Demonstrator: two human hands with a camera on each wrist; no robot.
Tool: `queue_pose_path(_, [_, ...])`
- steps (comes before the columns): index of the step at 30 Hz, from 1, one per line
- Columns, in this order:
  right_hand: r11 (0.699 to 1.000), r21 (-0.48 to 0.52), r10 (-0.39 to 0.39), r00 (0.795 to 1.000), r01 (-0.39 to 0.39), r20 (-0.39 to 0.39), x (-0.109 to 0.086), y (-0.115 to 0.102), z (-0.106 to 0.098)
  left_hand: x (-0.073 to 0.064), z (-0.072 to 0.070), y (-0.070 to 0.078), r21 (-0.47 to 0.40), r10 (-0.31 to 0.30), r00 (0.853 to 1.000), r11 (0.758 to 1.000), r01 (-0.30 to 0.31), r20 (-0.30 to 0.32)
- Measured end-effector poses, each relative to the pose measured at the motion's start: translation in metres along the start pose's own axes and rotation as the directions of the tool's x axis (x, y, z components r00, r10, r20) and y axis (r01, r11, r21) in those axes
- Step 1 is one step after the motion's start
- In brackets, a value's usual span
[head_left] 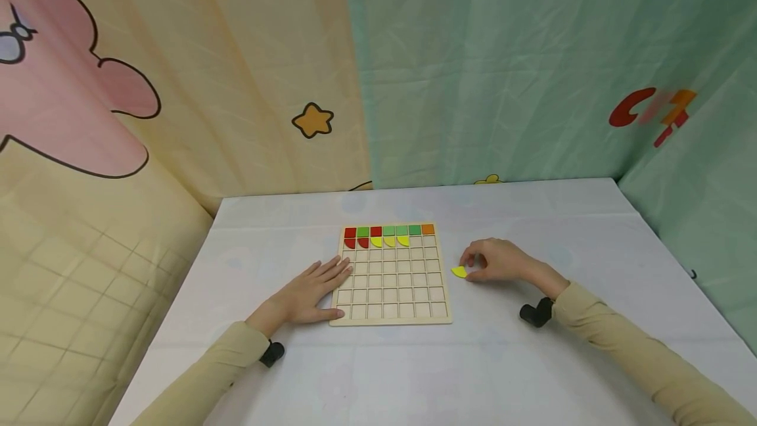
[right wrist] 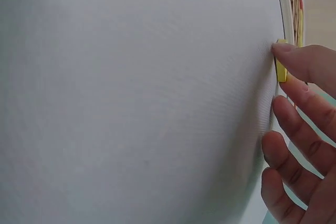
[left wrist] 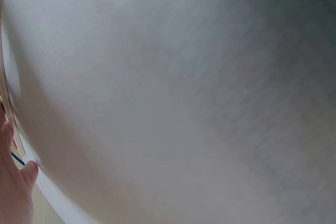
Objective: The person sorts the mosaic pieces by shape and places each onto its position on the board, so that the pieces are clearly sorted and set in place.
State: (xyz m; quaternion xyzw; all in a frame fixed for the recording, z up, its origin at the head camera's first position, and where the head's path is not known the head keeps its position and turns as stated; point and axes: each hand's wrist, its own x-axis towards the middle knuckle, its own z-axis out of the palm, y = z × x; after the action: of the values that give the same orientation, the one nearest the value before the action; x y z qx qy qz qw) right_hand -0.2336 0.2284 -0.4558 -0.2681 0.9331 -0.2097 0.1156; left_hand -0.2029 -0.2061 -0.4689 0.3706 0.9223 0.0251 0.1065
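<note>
A square wooden grid board lies flat on the table. Coloured squares fill its top row; below them sit two red quarter-circle pieces and three yellow quarter-circle pieces. My left hand rests with spread fingers on the board's left edge; the left wrist view catches only part of it at the lower left. To the right of the board, my right hand pinches another yellow quarter-circle piece between thumb and index finger. In the right wrist view that yellow piece shows edge-on, at the table surface.
A white cloth covers the table. Printed curtains hang behind it and at both sides. Dark wrist cameras sit under each sleeve cuff, close above the cloth.
</note>
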Motion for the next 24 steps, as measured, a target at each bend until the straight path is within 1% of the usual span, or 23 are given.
queue_pose_path(12, [0.999,-0.018,0.026,0.995,-0.028,-0.101,-0.001,-0.004,0.005,0.0,-0.002,0.001,0.0,-0.005,1.0,1.0,0.005,0.004])
queue_pose_path(19, [0.997,-0.024,0.064,0.989,-0.068,-0.13,0.003,-0.008,0.004,-0.001,-0.002,0.001,-0.004,0.001,1.0,1.0,-0.001,0.003])
queue_pose_path(24, [0.996,-0.036,0.072,0.987,-0.078,-0.145,0.008,-0.011,0.002,-0.001,-0.004,0.001,-0.007,0.01,1.0,1.0,-0.01,0.002])
